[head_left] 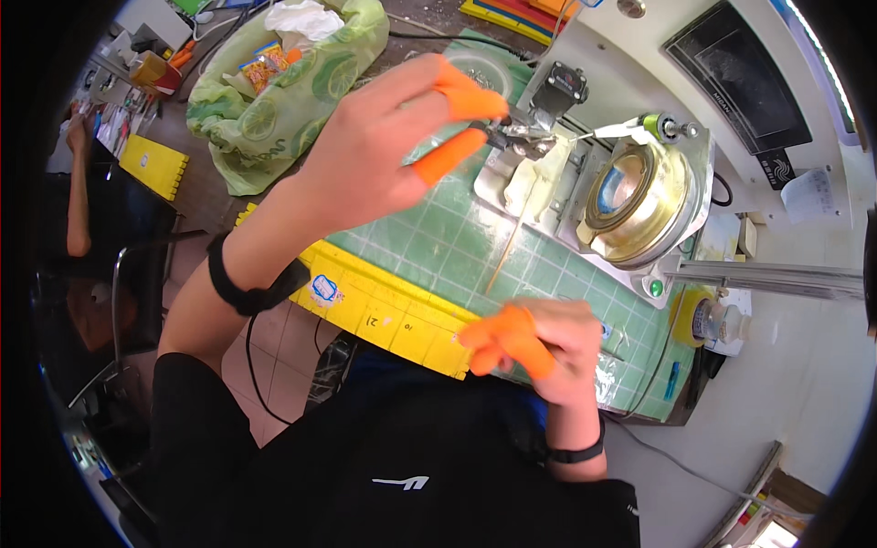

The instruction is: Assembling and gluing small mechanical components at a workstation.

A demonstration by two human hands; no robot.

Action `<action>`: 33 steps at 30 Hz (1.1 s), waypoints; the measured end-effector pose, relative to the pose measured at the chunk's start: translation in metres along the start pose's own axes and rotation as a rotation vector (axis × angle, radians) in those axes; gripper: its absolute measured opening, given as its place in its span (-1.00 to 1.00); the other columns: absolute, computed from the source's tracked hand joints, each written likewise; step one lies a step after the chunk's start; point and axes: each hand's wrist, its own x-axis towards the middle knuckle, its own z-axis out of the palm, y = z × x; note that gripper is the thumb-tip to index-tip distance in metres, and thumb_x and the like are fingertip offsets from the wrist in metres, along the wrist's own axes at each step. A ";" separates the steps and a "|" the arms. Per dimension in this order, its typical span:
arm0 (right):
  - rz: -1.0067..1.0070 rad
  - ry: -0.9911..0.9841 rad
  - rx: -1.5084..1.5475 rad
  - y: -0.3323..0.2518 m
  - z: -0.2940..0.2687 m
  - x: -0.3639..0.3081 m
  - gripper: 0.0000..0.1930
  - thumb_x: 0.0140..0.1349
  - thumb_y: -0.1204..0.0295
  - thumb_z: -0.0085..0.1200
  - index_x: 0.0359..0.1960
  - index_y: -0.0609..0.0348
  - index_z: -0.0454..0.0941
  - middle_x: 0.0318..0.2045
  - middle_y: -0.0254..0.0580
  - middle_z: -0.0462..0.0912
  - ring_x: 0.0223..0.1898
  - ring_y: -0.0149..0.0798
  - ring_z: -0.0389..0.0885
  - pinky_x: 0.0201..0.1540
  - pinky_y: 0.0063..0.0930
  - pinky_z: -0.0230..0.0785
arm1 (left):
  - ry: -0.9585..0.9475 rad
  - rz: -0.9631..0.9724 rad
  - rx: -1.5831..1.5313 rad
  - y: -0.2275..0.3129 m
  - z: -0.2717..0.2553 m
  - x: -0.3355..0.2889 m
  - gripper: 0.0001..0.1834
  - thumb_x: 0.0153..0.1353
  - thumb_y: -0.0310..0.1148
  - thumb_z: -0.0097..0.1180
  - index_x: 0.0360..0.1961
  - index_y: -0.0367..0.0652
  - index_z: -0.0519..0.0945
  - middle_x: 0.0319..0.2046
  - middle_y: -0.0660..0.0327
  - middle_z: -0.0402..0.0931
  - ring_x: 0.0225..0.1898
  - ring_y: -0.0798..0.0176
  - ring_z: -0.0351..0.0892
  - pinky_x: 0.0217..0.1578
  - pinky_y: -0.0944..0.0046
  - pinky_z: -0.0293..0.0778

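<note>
My left hand (365,137) reaches forward with orange finger cots on its fingertips. Its thumb and fingers close around a dark part at the near side of a small metal fixture (532,139). The exact grip is partly hidden. Beneath the fixture, a crumpled whitish cloth (534,183) lies on a pale plate, and a thin wooden stick (507,247) slants toward me. My right hand (544,342), also in orange finger cots, is curled above the mat's near edge. Whatever its fingers might hold is hidden. To the right sits a round brass-coloured drum (639,196) on a metal stage.
A green gridded mat (420,242) covers the bench, with a yellow strip (393,306) along its near edge. At far left lies a green lined basket (265,119). A dark screen (735,73) and a metal rod (767,277) stand right. Another person's arm (79,196) shows left.
</note>
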 end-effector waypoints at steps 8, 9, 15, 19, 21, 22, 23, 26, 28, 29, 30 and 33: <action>0.041 0.023 0.297 0.012 -0.024 -0.040 -0.72 0.50 0.50 -0.03 -0.09 0.50 0.70 -0.39 -0.02 0.79 -0.60 -0.31 0.66 -0.51 -0.54 0.50 | -0.611 -0.312 -0.111 -0.008 -0.004 -0.015 -0.87 0.34 -0.49 0.15 -0.17 -0.34 0.61 -0.31 -0.02 0.48 -0.23 -0.18 0.51 -0.18 0.02 0.44; 0.061 0.007 0.316 0.012 -0.026 -0.037 -0.70 0.52 0.49 -0.07 -0.05 0.51 0.68 -0.39 -0.02 0.79 -0.58 -0.30 0.67 -0.49 -0.53 0.51 | -0.656 -0.300 -0.164 -0.012 0.000 -0.011 -0.88 0.35 -0.49 0.14 -0.20 -0.35 0.59 -0.31 -0.04 0.47 -0.22 -0.22 0.50 -0.20 0.01 0.42; 0.064 -0.184 0.214 0.009 -0.014 -0.009 -0.70 0.54 0.45 -0.12 0.10 0.28 0.64 -0.33 -0.13 0.79 -0.47 -0.33 0.71 -0.36 -0.49 0.57 | -0.496 -0.373 -0.168 0.010 0.008 -0.026 -0.73 0.32 -0.47 0.19 0.03 -0.26 0.61 -0.21 0.07 0.61 -0.20 -0.04 0.61 -0.14 0.11 0.50; -0.065 -0.071 -0.010 -0.003 -0.023 -0.023 -0.71 0.51 0.44 -0.09 0.13 0.16 0.61 -0.28 -0.17 0.76 -0.42 -0.23 0.71 -0.27 -0.40 0.57 | -0.442 -0.411 -0.484 0.076 -0.006 -0.012 -0.76 0.31 -0.48 0.24 -0.02 -0.29 0.71 -0.28 0.12 0.71 -0.29 0.14 0.73 -0.18 0.20 0.59; -0.019 0.016 -0.066 -0.020 -0.034 -0.039 -0.76 0.45 0.47 0.00 0.06 0.20 0.61 -0.30 -0.14 0.74 -0.38 -0.12 0.71 -0.25 -0.37 0.54 | -0.410 -0.392 -0.662 0.113 -0.004 0.001 -0.74 0.17 -0.50 0.38 -0.08 -0.22 0.75 -0.23 0.09 0.73 -0.22 0.12 0.75 -0.19 0.24 0.62; -0.074 0.030 -0.117 -0.022 -0.038 -0.047 -0.80 0.41 0.50 0.03 0.00 0.21 0.60 -0.32 -0.12 0.72 -0.37 -0.04 0.68 -0.26 -0.33 0.52 | -0.437 -0.379 -0.659 0.129 -0.001 0.009 -0.71 0.13 -0.51 0.42 -0.09 -0.21 0.75 -0.23 0.08 0.74 -0.22 0.14 0.76 -0.21 0.27 0.62; -0.128 0.043 -0.167 -0.022 -0.043 -0.055 -0.84 0.36 0.54 0.07 -0.07 0.23 0.59 -0.34 -0.09 0.70 -0.35 0.05 0.66 -0.28 -0.30 0.50 | -0.441 -0.351 -0.656 0.135 0.007 0.008 -0.71 0.13 -0.51 0.42 -0.09 -0.21 0.75 -0.23 0.08 0.74 -0.22 0.14 0.76 -0.21 0.27 0.62; -0.186 0.036 -0.222 -0.025 -0.048 -0.078 -0.90 0.31 0.56 0.11 -0.16 0.24 0.56 -0.36 -0.06 0.66 -0.35 0.13 0.63 -0.31 -0.23 0.47 | -0.407 -0.326 -0.757 0.146 0.027 0.014 -0.71 0.02 -0.56 0.49 -0.18 -0.20 0.77 -0.26 0.14 0.74 -0.26 0.17 0.74 -0.24 0.30 0.61; -0.181 -0.038 -0.367 -0.027 -0.051 -0.090 -0.89 0.30 0.53 0.14 -0.18 0.20 0.49 -0.38 -0.07 0.60 -0.39 0.15 0.59 -0.36 -0.12 0.43 | -0.474 -0.349 -0.800 0.146 0.031 0.016 -0.73 0.02 -0.56 0.49 -0.20 -0.20 0.77 -0.27 0.15 0.74 -0.26 0.18 0.74 -0.24 0.30 0.61; -0.187 -0.028 -0.363 -0.026 -0.052 -0.093 -0.89 0.30 0.53 0.14 -0.18 0.20 0.49 -0.38 -0.07 0.60 -0.39 0.15 0.59 -0.36 -0.12 0.43 | -0.530 -0.390 -0.844 0.146 0.033 0.016 -0.76 0.02 -0.56 0.49 -0.23 -0.21 0.78 -0.28 0.16 0.75 -0.26 0.18 0.75 -0.23 0.31 0.61; -0.140 -0.020 -0.425 -0.027 -0.053 -0.097 -0.85 0.30 0.52 0.15 -0.13 0.18 0.49 -0.38 -0.07 0.59 -0.39 0.15 0.59 -0.36 -0.10 0.42 | -0.540 -0.382 -0.841 0.150 0.037 0.019 -0.76 0.02 -0.56 0.49 -0.23 -0.21 0.78 -0.28 0.16 0.75 -0.26 0.18 0.75 -0.23 0.31 0.61; -0.070 -0.021 -0.467 -0.017 -0.064 -0.102 -0.78 0.31 0.47 0.19 -0.06 0.14 0.47 -0.32 -0.05 0.59 -0.34 0.18 0.59 -0.38 -0.04 0.39 | -0.471 -0.408 -0.793 0.161 0.052 0.023 -0.76 0.02 -0.56 0.49 -0.23 -0.21 0.79 -0.29 0.17 0.76 -0.27 0.20 0.75 -0.24 0.32 0.59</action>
